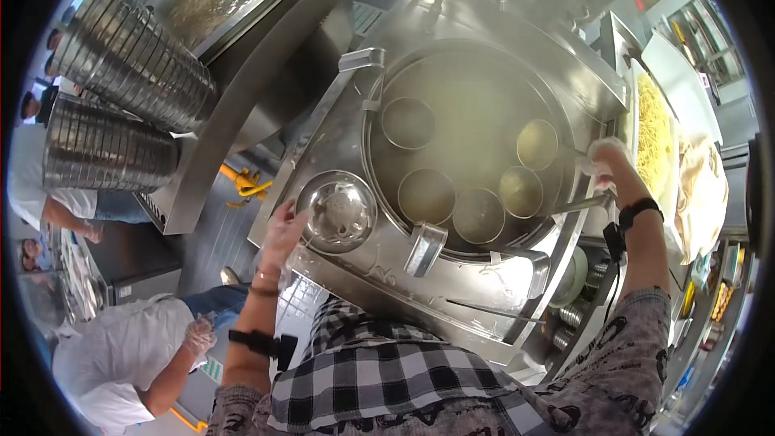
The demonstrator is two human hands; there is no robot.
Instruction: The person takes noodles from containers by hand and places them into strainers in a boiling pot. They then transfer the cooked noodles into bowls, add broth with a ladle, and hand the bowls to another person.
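Observation:
A large round pot (476, 73) of steaming, cloudy water holds several round strainer baskets (425, 196). My right hand (605, 158), in a clear glove, is closed at the pot's right side, round what looks like the handle of the upper right basket (537, 144). Left of the pot stands a shiny metal bowl (337, 211) with a little liquid or residue in it. At that bowl's left rim is my left hand (284, 234), also gloved, its fingers apart. Broad metal basket handles (425, 249) hook over the pot's near rim.
Two tall stacks of metal bowls (109, 145) stand at the left. A tray of yellow noodles (652, 129) lies at the right. A thin rod (494, 312) rests on the steel counter's near edge. A co-worker in white (121, 355) is at the lower left.

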